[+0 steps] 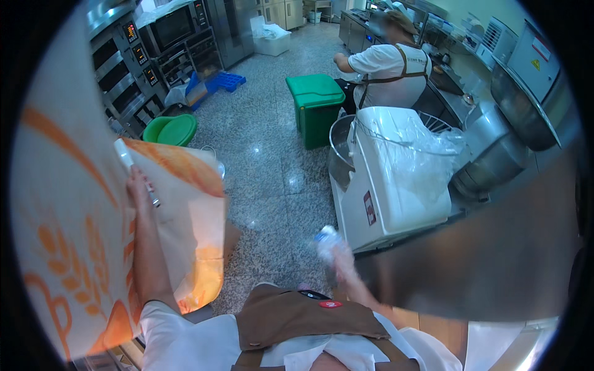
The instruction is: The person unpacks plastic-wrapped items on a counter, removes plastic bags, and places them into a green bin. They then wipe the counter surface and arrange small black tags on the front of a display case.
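Note:
My left hand (138, 188) grips a white pen-like tool with a metal tip (124, 155) and is against a cream fabric curtain (181, 222) with orange wheat prints. Low in front of me, my right hand (342, 259) is closed around a clear plastic bottle (328, 241); both are blurred. The bottle is over the speckled floor, beside the base of a large white dough mixer (399, 185). The curtain hides whatever lies behind my left hand.
A person (394, 69) in a white shirt and apron straps works at the right counter. Near them stand a green lidded bin (318, 102) and a steel mixing bowl (341, 143). Deck ovens (123, 69), a green tub (171, 130) and blue crates (227, 81) line the left.

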Tool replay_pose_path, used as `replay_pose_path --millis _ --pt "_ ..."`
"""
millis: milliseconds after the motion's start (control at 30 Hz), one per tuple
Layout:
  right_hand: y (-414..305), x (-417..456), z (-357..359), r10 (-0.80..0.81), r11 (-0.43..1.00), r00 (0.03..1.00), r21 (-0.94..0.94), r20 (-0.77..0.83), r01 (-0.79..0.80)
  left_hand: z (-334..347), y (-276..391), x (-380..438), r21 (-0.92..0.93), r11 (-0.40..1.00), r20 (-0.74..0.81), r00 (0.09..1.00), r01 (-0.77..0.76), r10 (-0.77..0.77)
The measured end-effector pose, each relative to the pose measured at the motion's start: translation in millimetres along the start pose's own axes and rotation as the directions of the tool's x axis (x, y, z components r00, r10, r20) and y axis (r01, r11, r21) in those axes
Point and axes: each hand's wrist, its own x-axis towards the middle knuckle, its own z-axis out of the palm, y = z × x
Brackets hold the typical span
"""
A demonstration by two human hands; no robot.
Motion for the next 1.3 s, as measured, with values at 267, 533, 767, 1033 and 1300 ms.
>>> replay_pose_path --millis 267,533,767,1033,1300 --pt "4 21 -6 0.134 0.869 0.952 -0.429 -0.275 -0.246 -5 -69 111 0.021 0.999 -0.283 0.959 0.038 -0.031" --pt "16 174 9 0.132 0.988 0.925 0.127 -0.356 -0.092 92 -241 141 0.446 0.826 -0.135 0.939 0.344 -0.318" --pt "-42 421 108 0.257 0.877 0.902 0.476 -0.346 -0.067 244 -238 111 0.461 0.859 0.426 0.794 0.223 -0.435" --pt "-106 664 150 0.348 0.768 0.844 0.640 -0.408 -0.007 302 -220 143 0.475 0.774 0.390 0.689 0.417 -0.611" --pt "-149 893 141 0.203 0.841 0.823 0.525 -0.530 0.130 329 -311 189 0.700 0.703 0.343 0.803 0.128 -0.487"
